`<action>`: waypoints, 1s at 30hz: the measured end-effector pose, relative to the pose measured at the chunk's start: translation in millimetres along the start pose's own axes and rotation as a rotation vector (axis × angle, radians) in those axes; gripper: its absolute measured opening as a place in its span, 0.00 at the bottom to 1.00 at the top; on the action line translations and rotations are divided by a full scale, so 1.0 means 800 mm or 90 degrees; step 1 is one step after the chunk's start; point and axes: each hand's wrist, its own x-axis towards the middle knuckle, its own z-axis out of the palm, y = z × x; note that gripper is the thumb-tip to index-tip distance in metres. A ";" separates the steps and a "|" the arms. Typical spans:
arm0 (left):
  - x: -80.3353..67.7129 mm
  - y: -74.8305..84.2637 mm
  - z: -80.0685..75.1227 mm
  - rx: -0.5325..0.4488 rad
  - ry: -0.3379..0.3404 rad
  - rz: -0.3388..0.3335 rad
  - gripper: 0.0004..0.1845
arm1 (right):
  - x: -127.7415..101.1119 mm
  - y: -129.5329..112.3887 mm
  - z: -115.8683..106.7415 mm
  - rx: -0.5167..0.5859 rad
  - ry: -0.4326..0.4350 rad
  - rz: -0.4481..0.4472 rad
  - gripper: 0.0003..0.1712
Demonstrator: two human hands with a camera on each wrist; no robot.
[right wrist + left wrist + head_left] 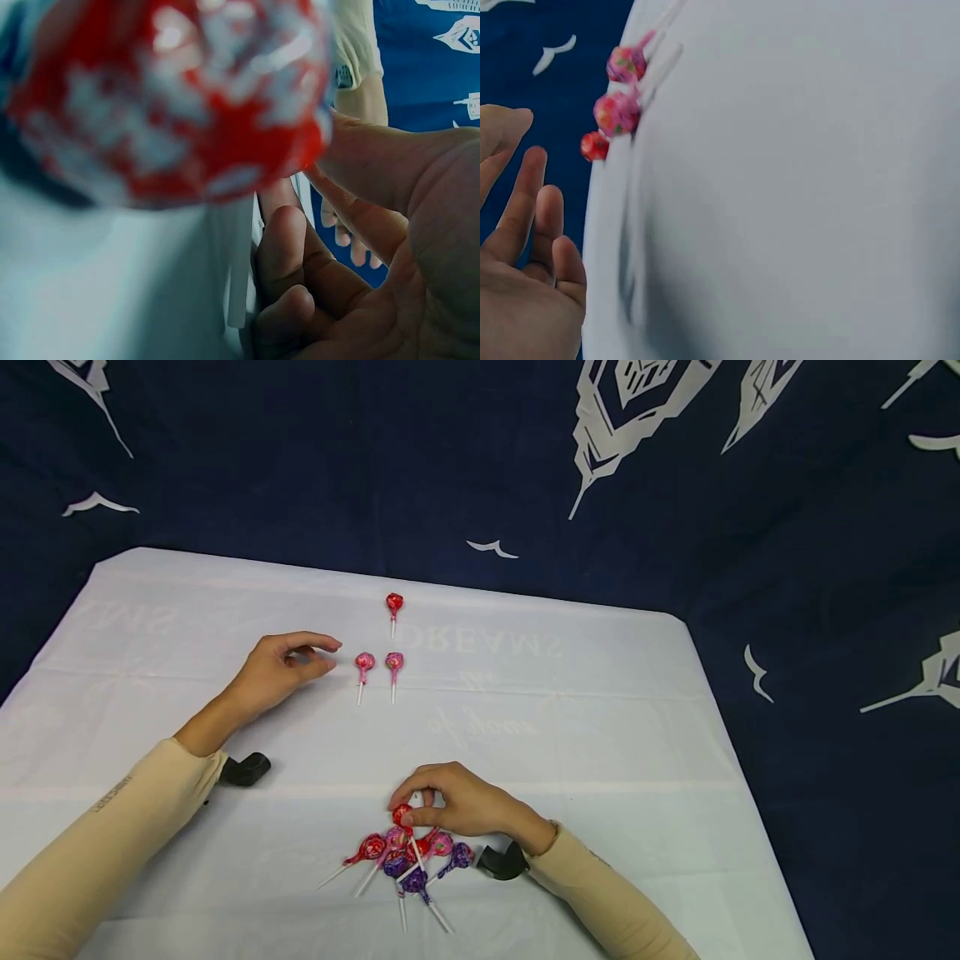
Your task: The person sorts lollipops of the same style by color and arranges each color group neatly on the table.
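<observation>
Pinching a round, crinkly-wrapped red lollipop (402, 815), right hand (465, 802) fingers clamp it — left hand (273, 672) fingers loose.

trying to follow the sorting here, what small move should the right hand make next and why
Probably lift the red lollipop clear of the pile and carry it up toward the lone red one. The right hand already pinches its head, and the sorted ones lie by colour: two pink lollipops side by side, the red one alone behind them. The left hand rests empty beside the pinks.
</observation>
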 end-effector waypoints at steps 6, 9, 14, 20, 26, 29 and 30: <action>-0.033 0.014 -0.001 0.008 -0.119 0.069 0.14 | 0.001 0.002 0.001 -0.003 -0.001 0.005 0.11; -0.048 0.018 0.003 0.022 -0.197 0.117 0.12 | 0.001 0.003 0.001 -0.005 0.000 0.004 0.11; -0.078 0.021 0.019 0.005 -0.292 0.173 0.10 | 0.000 0.003 0.001 -0.002 -0.001 0.012 0.12; -0.112 0.021 0.049 -0.053 -0.413 0.177 0.09 | -0.001 0.001 0.000 0.003 -0.006 0.030 0.12; -0.133 0.023 0.069 -0.081 -0.480 0.157 0.11 | 0.000 0.002 -0.001 -0.002 0.002 0.016 0.12; -0.139 0.020 0.075 -0.079 -0.488 0.167 0.11 | 0.001 0.002 -0.001 -0.002 -0.001 0.008 0.12; -0.140 0.018 0.076 -0.077 -0.487 0.175 0.11 | 0.002 0.002 -0.001 -0.002 -0.002 0.007 0.12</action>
